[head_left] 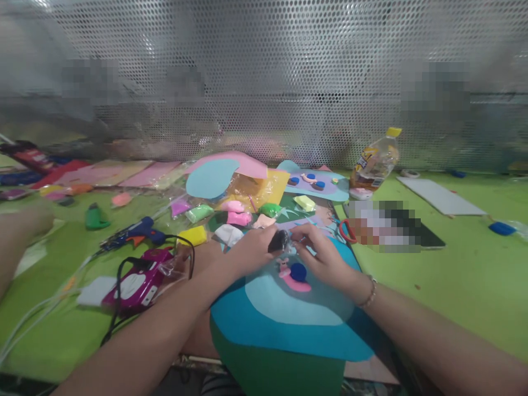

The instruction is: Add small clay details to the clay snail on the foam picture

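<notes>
My left hand is closed round a small packet of black modelling clay in clear wrap. Close by on its right, my right hand has its fingers bent in a pinch at the packet's clear edge. Below both hands lies a clay snail with a pink body and a dark blue shell. It rests flat on a light blue paper shape, which lies on a larger blue paper.
Several coloured clay packets lie beyond my left hand. To the left are a blue glue gun, a purple device and cables. Scissors, a tablet and a drink bottle stand or lie right. Another person's arm reaches in at left.
</notes>
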{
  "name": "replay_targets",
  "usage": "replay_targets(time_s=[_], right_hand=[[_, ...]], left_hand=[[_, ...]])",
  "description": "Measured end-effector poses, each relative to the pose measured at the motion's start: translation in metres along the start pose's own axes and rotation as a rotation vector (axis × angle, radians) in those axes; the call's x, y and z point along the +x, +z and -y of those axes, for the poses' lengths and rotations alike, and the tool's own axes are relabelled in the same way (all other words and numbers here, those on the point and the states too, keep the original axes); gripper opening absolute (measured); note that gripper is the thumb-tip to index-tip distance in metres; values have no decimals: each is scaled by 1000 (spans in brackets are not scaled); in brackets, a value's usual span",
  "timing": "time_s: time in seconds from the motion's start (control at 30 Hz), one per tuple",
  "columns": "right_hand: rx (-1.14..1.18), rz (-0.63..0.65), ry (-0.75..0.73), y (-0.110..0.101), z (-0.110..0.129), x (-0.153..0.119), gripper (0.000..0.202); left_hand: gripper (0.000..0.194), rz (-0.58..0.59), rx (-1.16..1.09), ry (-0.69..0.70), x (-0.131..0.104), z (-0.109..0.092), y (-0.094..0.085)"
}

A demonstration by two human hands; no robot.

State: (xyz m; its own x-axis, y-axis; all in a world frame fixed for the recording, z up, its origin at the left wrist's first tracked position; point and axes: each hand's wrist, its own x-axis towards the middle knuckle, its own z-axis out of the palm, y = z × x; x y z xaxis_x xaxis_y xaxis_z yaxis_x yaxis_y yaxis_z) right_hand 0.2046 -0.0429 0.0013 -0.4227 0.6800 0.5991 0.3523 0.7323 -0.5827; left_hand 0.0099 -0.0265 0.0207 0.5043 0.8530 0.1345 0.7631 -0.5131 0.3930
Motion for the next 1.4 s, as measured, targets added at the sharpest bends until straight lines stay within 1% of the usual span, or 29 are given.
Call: replay_targets(time_s=[0.17,0.3,0.43,0.53,0.63,0.73,0.8,0.87,0.97,1.03,1.13,1.2,1.27,1.4], right_hand=[[-52,-25,-60,-3,1,2,16],[-81,-66,-112,-2,-3,3,13],[-61,-79,-164,-2,-3,4,10],[-112,-55,-236,-3,-1,8,11],[-161,6,-282,-4,1,13,14],[-177,109,-283,-5,1,16,17],[-196,142,-268,-5,1,15,17],[-197,112,-262,-4,1,13,15],[-157,-5,-278,-2,1,9,11],[-128,-68,-257,-1,2,7,10],[-94,-130,-177,0,2,6,8],[-75,-146,-167,0,1,6,10],[-60,-147,-197,0,-2,7,11],[-79,-126,-241,2,-7,6,11]], left_hand=[[25,0,26,8,-2,0,0],[30,-24,110,40,-6,-2,2],[25,-69,167,64,-8,-4,5],[25,-99,203,48,-7,-6,6],[24,-109,229,37,-6,-9,8],[20,-92,253,41,-5,-12,9],[18,-101,258,52,-5,-12,10],[15,-135,252,86,-5,-11,10],[13,-178,236,114,-5,-12,9],[15,-181,220,93,-5,-13,7],[20,-176,191,65,-6,-14,6],[23,-175,194,46,-6,-14,6],[23,-174,219,26,-6,-13,6],[18,-164,258,43,-6,-13,6]])
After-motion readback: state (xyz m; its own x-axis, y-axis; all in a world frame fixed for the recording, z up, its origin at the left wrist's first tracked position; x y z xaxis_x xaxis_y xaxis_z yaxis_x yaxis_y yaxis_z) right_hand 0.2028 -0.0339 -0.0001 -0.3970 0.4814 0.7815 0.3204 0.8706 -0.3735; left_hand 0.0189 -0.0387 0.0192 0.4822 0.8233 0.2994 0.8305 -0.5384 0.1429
